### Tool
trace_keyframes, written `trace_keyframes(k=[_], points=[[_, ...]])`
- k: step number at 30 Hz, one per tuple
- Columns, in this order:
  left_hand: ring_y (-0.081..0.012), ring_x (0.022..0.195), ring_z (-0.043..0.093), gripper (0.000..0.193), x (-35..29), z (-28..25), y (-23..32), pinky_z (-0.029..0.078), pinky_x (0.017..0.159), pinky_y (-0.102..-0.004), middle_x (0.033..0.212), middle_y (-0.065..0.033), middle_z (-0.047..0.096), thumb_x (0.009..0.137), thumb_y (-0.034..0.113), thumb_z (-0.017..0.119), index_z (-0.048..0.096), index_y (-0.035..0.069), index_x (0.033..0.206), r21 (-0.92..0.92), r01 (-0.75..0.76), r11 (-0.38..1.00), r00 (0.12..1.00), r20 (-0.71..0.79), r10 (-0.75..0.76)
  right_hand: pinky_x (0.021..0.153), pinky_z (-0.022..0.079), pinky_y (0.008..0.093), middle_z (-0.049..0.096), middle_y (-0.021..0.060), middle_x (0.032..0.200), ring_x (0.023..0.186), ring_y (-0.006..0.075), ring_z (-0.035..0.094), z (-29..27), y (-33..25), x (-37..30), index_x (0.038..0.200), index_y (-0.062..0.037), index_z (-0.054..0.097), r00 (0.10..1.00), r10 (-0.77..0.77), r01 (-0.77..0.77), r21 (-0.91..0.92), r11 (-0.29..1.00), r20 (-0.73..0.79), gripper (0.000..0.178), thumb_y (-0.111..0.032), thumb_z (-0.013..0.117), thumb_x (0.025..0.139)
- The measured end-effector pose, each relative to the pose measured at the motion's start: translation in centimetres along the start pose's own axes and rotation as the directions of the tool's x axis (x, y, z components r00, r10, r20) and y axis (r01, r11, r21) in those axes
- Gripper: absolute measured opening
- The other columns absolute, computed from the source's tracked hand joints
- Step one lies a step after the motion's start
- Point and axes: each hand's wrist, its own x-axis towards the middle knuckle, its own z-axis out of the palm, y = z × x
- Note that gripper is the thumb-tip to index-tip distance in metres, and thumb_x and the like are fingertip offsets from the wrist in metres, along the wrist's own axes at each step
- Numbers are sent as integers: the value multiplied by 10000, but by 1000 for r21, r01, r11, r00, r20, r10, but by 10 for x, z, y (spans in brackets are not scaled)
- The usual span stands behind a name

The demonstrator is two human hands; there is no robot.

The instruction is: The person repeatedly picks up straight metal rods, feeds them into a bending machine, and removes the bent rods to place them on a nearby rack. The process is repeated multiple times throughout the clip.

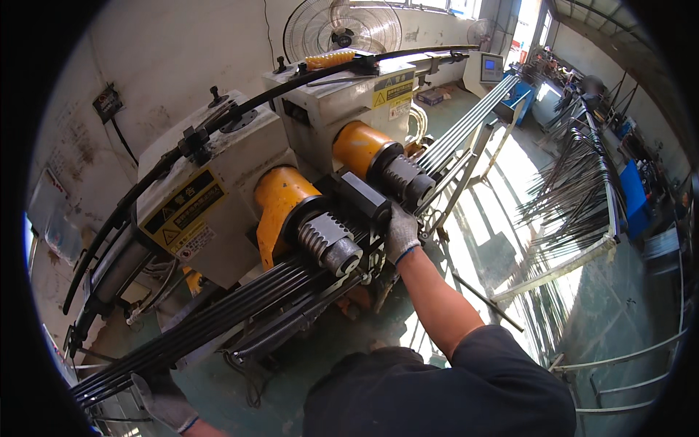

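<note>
Dark rods (193, 333) cut off leftward

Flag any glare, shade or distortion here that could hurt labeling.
Head view: sunlight blows out parts of the floor and the doorway; head view: the near rods lie in shade, dark and hard to separate; head view: the left hand sits near the black fisheye rim, where straight edges bend.

Several long, thin, dark rods (196, 329) lie side by side, running slantwise from the lower left toward the centre. The black rectangular block (362, 198) lies near the centre; whether it touches the rods is not clear.
</note>
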Motion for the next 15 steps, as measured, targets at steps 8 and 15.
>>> trace_keyframes(k=[8, 15], points=[[-276, 1309, 704, 507, 92, 190, 63, 521, 1196, -424, 1442, -147, 731, 1190, 322, 537, 651, -28, 1537, 296, -149, 943, 954, -209, 216, 731, 573, 346, 795, 64, 1019, 842, 187, 745, -28, 1, 47, 1172, -76, 798, 984, 117, -104, -97, 990, 136, 214, -244, 727, 1061], [-196, 1070, 788, 316, 100, 326, 37, 667, 956, -348, 1164, -123, 790, 1120, 202, 661, 758, -13, 1331, 393, -259, 882, 956, -23, 291, 663, 551, 304, 783, 40, 971, 764, 150, 720, -15, -25, 29, 1199, -81, 795, 960, 61, 10, -251, 968, 272, 232, -232, 747, 1030]])
